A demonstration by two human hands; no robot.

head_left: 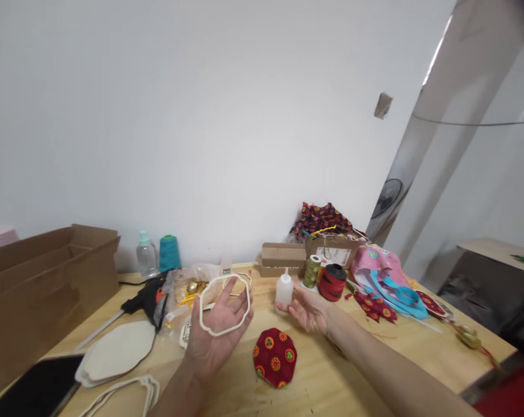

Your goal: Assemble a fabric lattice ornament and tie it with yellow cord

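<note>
Wooden table (227,394) before a white wall (222,116)

I see a pale frame (216,334) lying across the upturned palm of the left hand (220,318), fingers spread. At the frame's three o'clock, fingers of the right hand (309,310) grasp a squeeze bottle (284,288). Red patterned fabric (275,358) lies between four and five.

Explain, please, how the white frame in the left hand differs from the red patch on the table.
The frame is plain white, while the patch is dark red with bright round motifs. The frame is open in the middle; the patch is solid. The frame is in the left hand, whereas the patch lies on the table. Both have a roughly rounded outline.
</note>
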